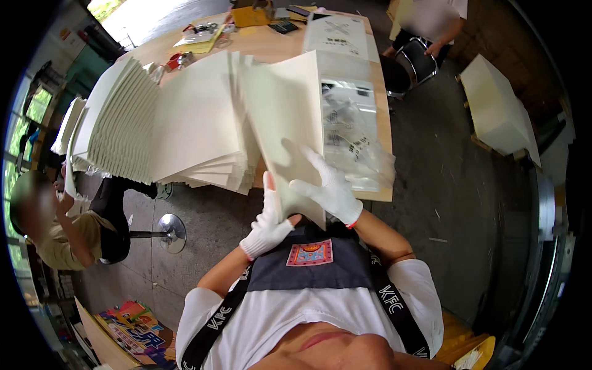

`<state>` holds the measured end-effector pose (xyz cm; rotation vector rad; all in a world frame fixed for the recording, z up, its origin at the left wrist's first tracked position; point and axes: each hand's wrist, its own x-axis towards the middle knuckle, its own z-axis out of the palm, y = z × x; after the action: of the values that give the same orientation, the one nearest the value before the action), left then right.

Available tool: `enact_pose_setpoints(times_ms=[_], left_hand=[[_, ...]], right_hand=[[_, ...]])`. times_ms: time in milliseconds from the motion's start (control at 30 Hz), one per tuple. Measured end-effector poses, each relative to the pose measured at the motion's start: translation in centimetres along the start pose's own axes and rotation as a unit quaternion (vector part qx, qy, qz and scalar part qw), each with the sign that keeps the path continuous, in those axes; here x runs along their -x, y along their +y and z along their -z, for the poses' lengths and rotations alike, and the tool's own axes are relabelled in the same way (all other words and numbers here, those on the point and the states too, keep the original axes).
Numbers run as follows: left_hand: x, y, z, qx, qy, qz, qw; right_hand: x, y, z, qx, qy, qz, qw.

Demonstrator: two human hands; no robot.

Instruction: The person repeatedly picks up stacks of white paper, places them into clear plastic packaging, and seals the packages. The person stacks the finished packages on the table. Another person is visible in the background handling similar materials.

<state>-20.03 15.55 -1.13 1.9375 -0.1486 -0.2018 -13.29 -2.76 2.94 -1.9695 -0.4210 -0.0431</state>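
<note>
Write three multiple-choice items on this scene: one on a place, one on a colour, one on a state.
1. Where do the clear plastic bags lie?
A. on the wooden table
B. on the floor
C. on a chair

2. What colour are the gloves on both hands?
A. black
B. white
C. blue

3. How is the cream sheet held?
A. lying flat, untouched
B. rolled into a tube
C. lifted, gripped by both hands

Answers:
1. A, the bags rest on the wooden table, right of the fanned paper stacks.
2. B, left hand and right hand wear white gloves.
3. C, both hands pinch its lower edge, raised above the table.
</note>
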Motion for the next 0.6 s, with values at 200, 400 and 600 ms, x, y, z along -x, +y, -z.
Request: enact_pose_setpoints(times_ms=[200,400,600], left_hand=[[-4.7,2.0,-5.2,-0.247,-0.097,-0.245,0.932],[-12.8,3.2,-11.9,-0.07,-0.033,-0.226,0.971],[-19.7,5.9,-18.7,-0.306,-0.087,-0.194,0.928]], right_hand=[[3.3,4.7,2.6,-0.01,0.199,-0.071,0.977],[10.5,2.7,13.8,0.136,0.35,-0.034,0.926],[19.5,5.2,15.8,0.293,0.3,-0.164,0.893]])
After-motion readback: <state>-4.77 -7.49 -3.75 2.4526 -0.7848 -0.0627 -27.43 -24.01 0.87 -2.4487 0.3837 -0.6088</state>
